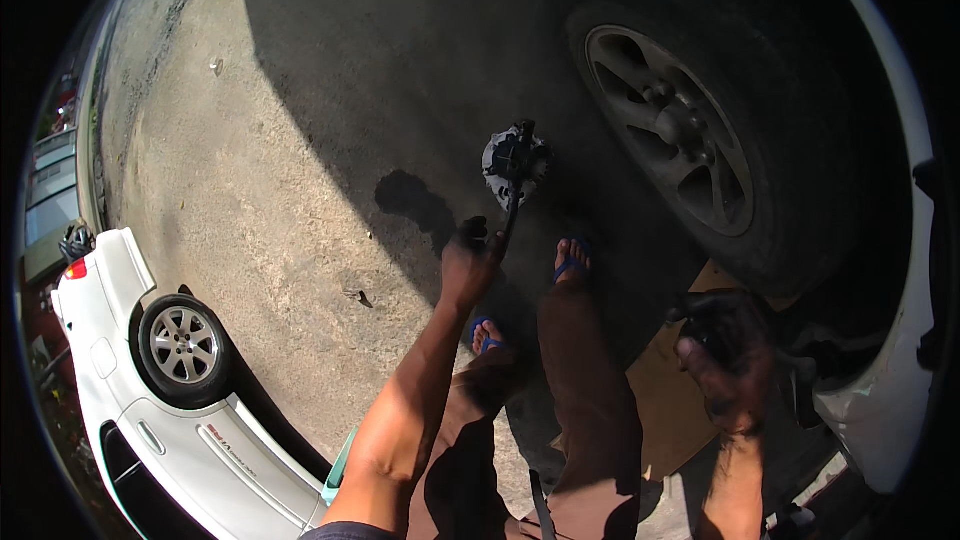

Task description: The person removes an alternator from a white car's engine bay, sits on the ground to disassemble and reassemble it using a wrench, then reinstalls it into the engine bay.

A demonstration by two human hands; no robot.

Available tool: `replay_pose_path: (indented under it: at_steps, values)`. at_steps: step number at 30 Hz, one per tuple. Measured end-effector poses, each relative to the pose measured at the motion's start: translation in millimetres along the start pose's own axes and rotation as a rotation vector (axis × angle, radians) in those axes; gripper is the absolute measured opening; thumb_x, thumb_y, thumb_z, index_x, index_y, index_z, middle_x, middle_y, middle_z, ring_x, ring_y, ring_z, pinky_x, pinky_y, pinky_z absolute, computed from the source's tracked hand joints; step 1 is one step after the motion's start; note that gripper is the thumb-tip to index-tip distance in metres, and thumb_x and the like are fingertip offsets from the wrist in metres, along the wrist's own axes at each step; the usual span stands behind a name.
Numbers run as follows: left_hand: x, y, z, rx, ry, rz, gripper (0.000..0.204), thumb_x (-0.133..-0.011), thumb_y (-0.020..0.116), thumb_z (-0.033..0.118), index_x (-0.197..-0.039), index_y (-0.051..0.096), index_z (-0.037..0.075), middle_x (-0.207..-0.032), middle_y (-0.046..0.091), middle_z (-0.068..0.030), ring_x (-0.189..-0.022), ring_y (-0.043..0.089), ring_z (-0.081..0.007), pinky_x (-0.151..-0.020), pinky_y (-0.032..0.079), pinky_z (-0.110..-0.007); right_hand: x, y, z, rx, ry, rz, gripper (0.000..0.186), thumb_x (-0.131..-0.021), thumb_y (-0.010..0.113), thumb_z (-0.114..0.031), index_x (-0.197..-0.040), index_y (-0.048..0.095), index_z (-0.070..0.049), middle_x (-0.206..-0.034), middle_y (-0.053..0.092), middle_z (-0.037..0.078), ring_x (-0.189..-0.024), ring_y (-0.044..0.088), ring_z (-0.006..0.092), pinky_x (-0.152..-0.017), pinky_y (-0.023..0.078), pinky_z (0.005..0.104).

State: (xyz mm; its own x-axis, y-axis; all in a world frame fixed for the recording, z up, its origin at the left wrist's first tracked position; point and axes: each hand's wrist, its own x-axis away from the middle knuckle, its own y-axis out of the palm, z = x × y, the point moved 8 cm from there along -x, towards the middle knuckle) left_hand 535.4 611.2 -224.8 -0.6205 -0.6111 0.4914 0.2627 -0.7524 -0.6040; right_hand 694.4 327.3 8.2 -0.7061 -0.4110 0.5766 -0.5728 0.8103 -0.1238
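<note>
My left hand [471, 252], its fingers dark with grime, is closed around a black, hose-like length [513, 208]. This piece runs forward over a round, silver-and-black metal part [499, 162] that looks like an alternator. Whether the two are joined, and whether the part touches the ground, I cannot tell. My right hand [728, 345], blackened with grease, is at the right, near the big tire [800, 160], with its fingers curled in. Something small and dark may be in it, but shadow hides that.
The big tire's alloy wheel [672, 125] and a white vehicle body [885, 410] stand at the right. A sheet of cardboard [665, 405] lies below that tire. At the left is a white car [200, 450]. A dark stain [410, 202] marks the concrete. My sandaled feet [572, 258] are between.
</note>
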Motion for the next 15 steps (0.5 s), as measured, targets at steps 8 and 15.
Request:
replay_pose_path:
  at_steps: [8, 15]
  values:
    - [-97.9, 85.8, -43.4, 0.324, -0.157, -0.477, 0.046, -0.1, 0.06, 0.036, -0.113, 0.068, -0.007, -0.102, 0.074, -0.0225, -0.097, 0.074, -0.0254, -0.086, 0.055, -0.034, -225.4, 121.1, 179.9, 0.247, -0.344, -0.215, 0.028, -0.089, 0.068, -0.008, -0.115, 0.065, 0.002, -0.105, 0.064, 0.012, -0.097, 0.066, 0.0217, -0.085, 0.054, 0.0336]
    - [-90.3, 94.1, -42.4, 0.706, -0.346, -0.504, 0.045, -0.106, 0.058, 0.029, -0.128, 0.061, -0.01, -0.114, 0.071, -0.0181, -0.104, 0.071, -0.0246, -0.095, 0.056, -0.037, -250.4, 134.8, 208.0, 0.194, -0.425, -0.197, 0.031, -0.085, 0.073, -0.007, -0.115, 0.067, 0.0, -0.104, 0.065, 0.013, -0.093, 0.068, 0.0222, -0.08, 0.055, 0.0327]
